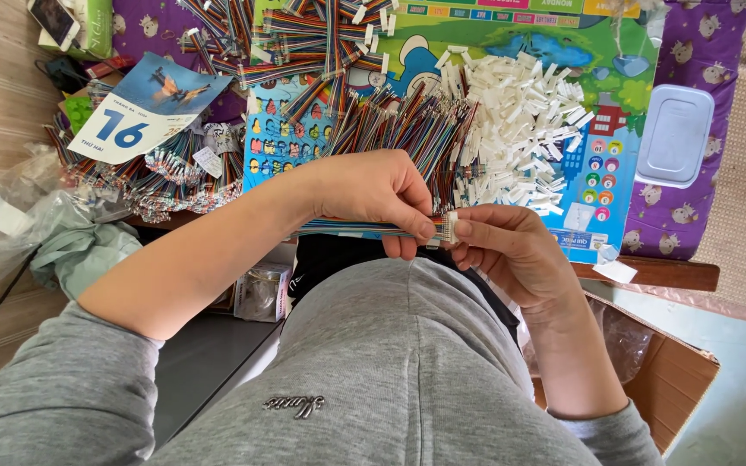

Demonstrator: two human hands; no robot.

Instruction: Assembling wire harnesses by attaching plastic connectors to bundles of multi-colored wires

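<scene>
1. While the left hand (373,194) pinches a flat rainbow-coloured ribbon cable (356,228) just off the tabletop's near edge, the right hand (511,250) pinches the small white plastic connector (448,226) onto its end.
2. Looks like the seating step; next it'd need a straight, even push.
3. Spare white connectors (520,121) are piled mid-tabletop.

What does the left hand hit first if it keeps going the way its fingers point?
The left hand points right along the ribbon cable. First in line is the white connector at its fingertips, then the right hand gripping it.
</scene>
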